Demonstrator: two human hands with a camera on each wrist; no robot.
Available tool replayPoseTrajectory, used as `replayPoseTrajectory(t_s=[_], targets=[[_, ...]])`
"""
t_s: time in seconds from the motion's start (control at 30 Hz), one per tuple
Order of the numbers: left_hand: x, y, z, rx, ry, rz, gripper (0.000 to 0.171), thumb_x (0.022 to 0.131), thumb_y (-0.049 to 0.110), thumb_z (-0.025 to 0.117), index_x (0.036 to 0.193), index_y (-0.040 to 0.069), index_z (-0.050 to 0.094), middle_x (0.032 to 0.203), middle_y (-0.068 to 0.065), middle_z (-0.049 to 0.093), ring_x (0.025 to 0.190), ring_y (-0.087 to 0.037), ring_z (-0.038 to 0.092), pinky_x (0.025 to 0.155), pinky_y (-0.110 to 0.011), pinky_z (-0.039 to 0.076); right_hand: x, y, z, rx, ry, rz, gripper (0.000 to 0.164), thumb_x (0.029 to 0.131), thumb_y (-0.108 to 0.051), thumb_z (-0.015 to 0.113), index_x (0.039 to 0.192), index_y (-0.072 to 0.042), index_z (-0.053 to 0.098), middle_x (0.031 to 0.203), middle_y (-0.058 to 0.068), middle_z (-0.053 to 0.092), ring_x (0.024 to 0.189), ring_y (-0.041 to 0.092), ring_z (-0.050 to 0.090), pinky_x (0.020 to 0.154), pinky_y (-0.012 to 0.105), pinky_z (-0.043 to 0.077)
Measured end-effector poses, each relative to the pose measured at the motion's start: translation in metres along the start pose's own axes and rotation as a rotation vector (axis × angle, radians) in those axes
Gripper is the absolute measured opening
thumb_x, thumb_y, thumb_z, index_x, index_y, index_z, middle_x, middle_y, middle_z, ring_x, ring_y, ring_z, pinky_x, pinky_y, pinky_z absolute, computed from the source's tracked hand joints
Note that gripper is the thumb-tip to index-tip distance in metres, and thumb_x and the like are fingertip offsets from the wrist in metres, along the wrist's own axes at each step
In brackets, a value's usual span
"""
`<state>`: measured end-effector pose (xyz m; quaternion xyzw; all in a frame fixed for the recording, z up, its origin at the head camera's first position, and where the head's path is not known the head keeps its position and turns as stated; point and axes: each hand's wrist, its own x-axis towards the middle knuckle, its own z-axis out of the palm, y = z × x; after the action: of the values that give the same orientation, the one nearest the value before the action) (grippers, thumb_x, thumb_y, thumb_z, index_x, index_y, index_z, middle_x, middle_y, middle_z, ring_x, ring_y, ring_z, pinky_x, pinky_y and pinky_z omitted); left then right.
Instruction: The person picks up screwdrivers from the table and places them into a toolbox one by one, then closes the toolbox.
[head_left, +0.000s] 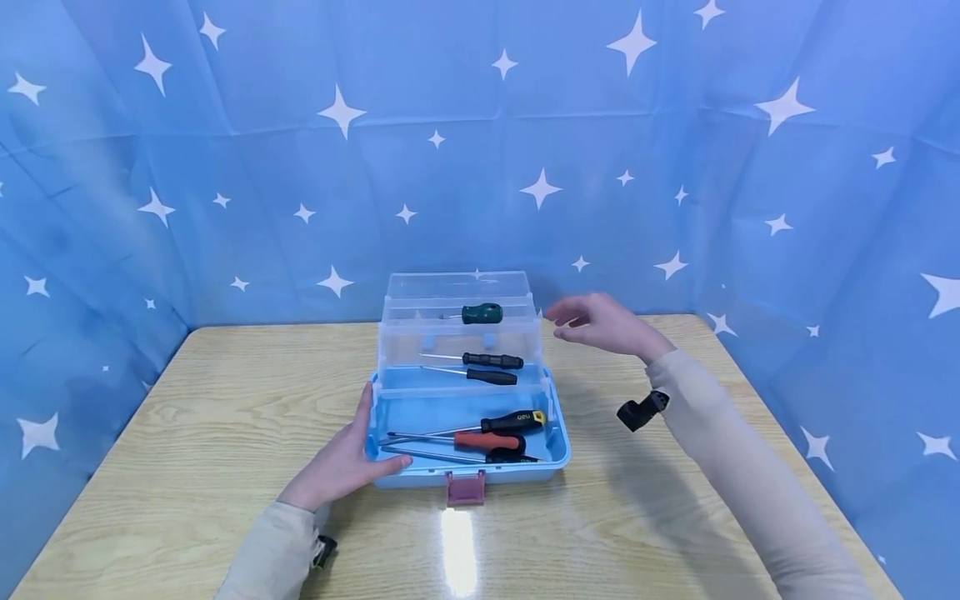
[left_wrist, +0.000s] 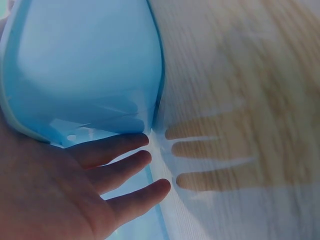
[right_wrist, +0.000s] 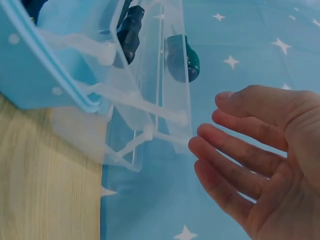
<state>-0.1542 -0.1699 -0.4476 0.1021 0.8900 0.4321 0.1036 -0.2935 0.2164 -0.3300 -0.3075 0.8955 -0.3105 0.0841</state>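
Note:
A light blue toolbox (head_left: 438, 478) stands raised open, with clear fold-out trays (head_left: 405, 340) above its base. My left hand (head_left: 341, 458) holds the base's front left corner, thumb over the front rim and fingers along the outside. The left wrist view shows three straight fingers (left_wrist: 135, 202) beside the blue wall. In the air to the right of the trays is my right hand (head_left: 600, 323), fingers loosely bent and holding nothing. A green-handled screwdriver (head_left: 482, 313) lies in the top tray. Two black-handled screwdrivers, one of them ribbed (head_left: 492, 361), lie lower down.
Inside the base lie a black-and-yellow screwdriver (head_left: 513, 422), a red-handled screwdriver (head_left: 487, 442) and another black-handled screwdriver (head_left: 510, 457). A dark pink latch (head_left: 466, 489) hangs at the front. The wooden table (head_left: 225, 417) meets a blue star-patterned curtain (head_left: 465, 192) behind.

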Motion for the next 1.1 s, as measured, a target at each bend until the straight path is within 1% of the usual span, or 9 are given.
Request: replayPoseTrajectory(t_s=[0.2,0.27,0.47,0.77,0.93,1.1], targets=[[-0.001,-0.001,0.001,0.001,-0.001,-0.018,0.118,0.082,0.049,0.073,0.154,0.014,-0.013,0.155,-0.027,0.015,0.135,-0.048,0.029,0.102,-0.061,0.033,-0.017,0.006,-0.001,-0.023,0.006,-0.022,0.028,0.094,-0.008,0.062,0.12,0.003,0.063,0.115,0.015,0.065,0.101,0.027,0.063,0.089,0.046,0.051],[-0.001,-0.001,0.002,-0.001,-0.004,-0.019,0.118,0.082,0.049,0.073,0.154,0.014,-0.013,0.155,-0.027,0.015,0.135,-0.048,0.029,0.102,-0.061,0.033,-0.024,0.008,-0.003,-0.035,0.01,-0.028,0.027,0.094,-0.007,0.062,0.119,0.003,0.064,0.114,0.015,0.065,0.1,0.027,0.063,0.088,0.046,0.051],[-0.001,-0.001,0.001,-0.006,-0.003,-0.004,0.118,0.082,0.049,0.073,0.154,0.014,-0.014,0.155,-0.028,0.015,0.135,-0.048,0.029,0.103,-0.06,0.033,-0.04,0.018,-0.007,-0.056,0.024,-0.024,0.025,0.093,-0.004,0.062,0.117,0.004,0.064,0.112,0.015,0.066,0.099,0.028,0.064,0.086,0.044,0.053],[0.0,-0.001,0.0,-0.023,-0.003,0.003,0.119,0.082,0.048,0.074,0.154,0.014,-0.014,0.155,-0.027,0.016,0.135,-0.047,0.029,0.104,-0.06,0.031,-0.054,0.027,-0.007,-0.07,0.033,0.022,0.024,0.092,-0.005,0.063,0.116,0.0,0.065,0.109,0.009,0.066,0.097,0.024,0.064,0.085,0.042,0.052],[0.0,-0.002,0.0,-0.024,-0.004,-0.003,0.119,0.081,0.049,0.074,0.154,0.013,-0.014,0.155,-0.027,0.016,0.136,-0.046,0.028,0.104,-0.06,0.03,-0.06,0.033,-0.005,-0.069,0.034,0.019,0.025,0.092,-0.004,0.063,0.116,0.002,0.065,0.107,0.009,0.067,0.095,0.024,0.064,0.083,0.042,0.053],[0.0,-0.002,0.0,-0.02,-0.003,-0.005,0.119,0.082,0.048,0.074,0.154,0.013,-0.014,0.155,-0.027,0.017,0.136,-0.046,0.029,0.104,-0.06,0.031,-0.067,0.043,-0.002,-0.072,0.043,0.017,0.025,0.092,-0.004,0.064,0.116,0.002,0.065,0.107,0.01,0.067,0.095,0.024,0.065,0.081,0.039,0.054]])
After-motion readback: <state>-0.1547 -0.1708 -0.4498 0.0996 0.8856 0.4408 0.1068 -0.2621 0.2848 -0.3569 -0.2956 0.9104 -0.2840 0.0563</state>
